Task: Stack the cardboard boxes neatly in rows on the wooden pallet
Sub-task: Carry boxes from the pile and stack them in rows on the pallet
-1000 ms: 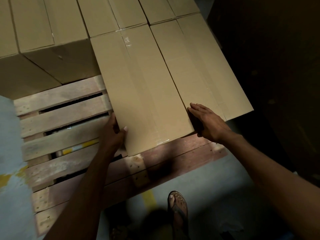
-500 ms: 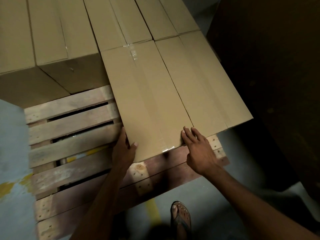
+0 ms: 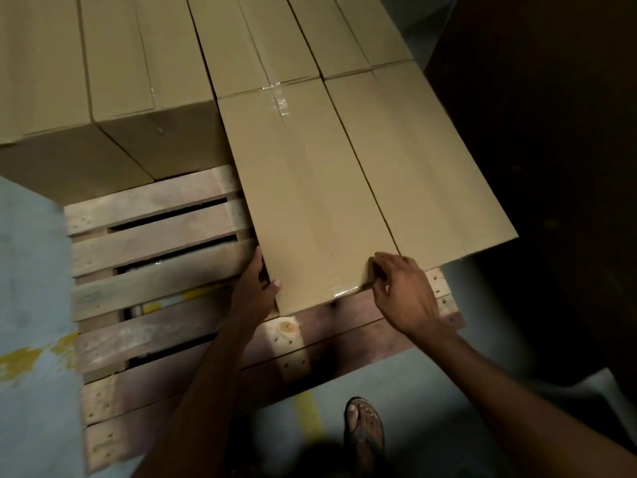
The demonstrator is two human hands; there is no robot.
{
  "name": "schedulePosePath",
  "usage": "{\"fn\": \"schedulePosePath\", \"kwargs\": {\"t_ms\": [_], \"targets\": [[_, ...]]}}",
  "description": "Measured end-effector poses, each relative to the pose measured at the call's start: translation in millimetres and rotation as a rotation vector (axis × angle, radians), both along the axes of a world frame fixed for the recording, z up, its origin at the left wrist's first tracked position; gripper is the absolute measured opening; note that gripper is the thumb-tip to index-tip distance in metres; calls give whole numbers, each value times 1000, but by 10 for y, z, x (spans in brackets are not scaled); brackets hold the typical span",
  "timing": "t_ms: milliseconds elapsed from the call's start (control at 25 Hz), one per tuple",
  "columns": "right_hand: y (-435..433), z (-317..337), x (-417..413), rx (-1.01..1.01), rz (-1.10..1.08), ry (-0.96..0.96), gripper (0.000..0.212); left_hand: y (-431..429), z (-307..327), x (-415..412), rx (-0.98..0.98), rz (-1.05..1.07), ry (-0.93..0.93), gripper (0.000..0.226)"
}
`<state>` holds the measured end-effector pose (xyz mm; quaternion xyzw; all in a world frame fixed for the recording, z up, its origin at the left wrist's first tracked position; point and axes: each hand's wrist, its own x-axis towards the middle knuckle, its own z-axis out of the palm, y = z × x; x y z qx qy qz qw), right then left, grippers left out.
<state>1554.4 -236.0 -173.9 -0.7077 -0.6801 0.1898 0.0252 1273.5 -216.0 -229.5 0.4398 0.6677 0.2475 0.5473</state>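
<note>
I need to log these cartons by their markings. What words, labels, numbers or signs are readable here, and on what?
None: no text can be read anywhere in view.
The cardboard boxes show plain tops with clear tape only.
The wooden pallet is bare wood.
The yellow floor paint forms no letters.

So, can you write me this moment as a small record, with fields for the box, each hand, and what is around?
box: taped box, on the wooden pallet, pallet boards showing in front of it
left hand: grips the near left corner, thumb on top
right hand: fingers curled on the near right corner
right side: neighbour box, touching along the long edge
left side: bare slats, then a taller stack
floor: sandalled foot
</note>
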Motion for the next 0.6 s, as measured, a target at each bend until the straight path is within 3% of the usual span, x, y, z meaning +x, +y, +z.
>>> {"fn": "schedulePosePath", "kwargs": {"t_ms": [160, 600], "targets": [[252, -41, 37, -16, -132, 6, 47, -48, 90, 114, -88, 14, -20, 87], [418, 74, 224, -50, -422, 316, 36, -112, 131, 131, -172, 64, -69, 89]]}}
